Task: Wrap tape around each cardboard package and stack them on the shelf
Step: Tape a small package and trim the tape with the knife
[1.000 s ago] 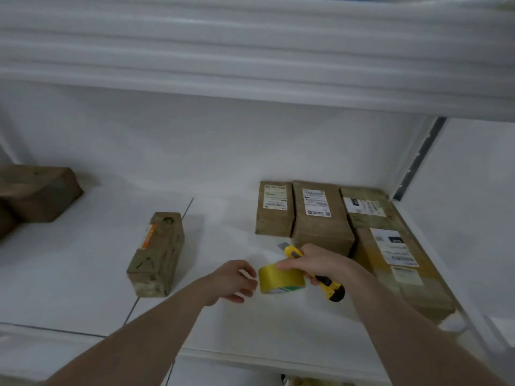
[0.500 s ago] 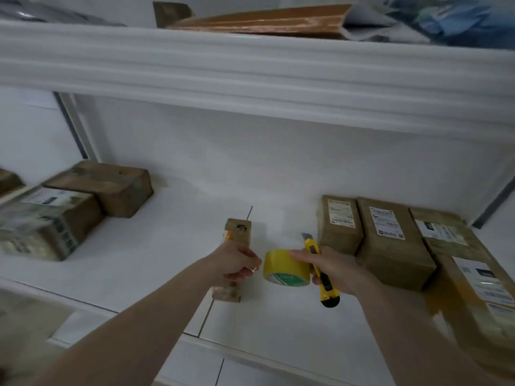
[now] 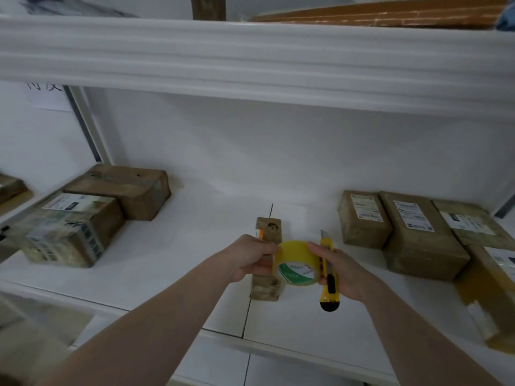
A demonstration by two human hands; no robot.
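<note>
The tape, a yellow roll with a green-and-white core label, is held in the air between both hands, just in front of the small box that stands on the shelf. The left hand pinches the roll's left edge, thumb and fingertips closed on it, as if feeling for the loose end; whether any strip is lifted yet cannot be told. The right hand curls round the roll's right side and, in the same grip, holds a yellow knife against the palm, blade end pointing away from the fingers and black butt sticking out toward the wrist.

Behind the left fingers, the small box looks bare of fresh tape as far as its visible part shows, so its wrapping seems not yet begun. Beyond the right fingers, well apart, three labelled boxes lie side by side in a row, with another nearer box to their right; these look glossy and probably taped already. Far off past the left fingers sit two larger boxes, likely waiting or done; I cannot tell which.

Both forearms reach forward from below and converge, wrists level, hands meeting just above the shelf board. What is left, by my reading: free the tape end, wrap the small box, cut, and stack it.
</note>
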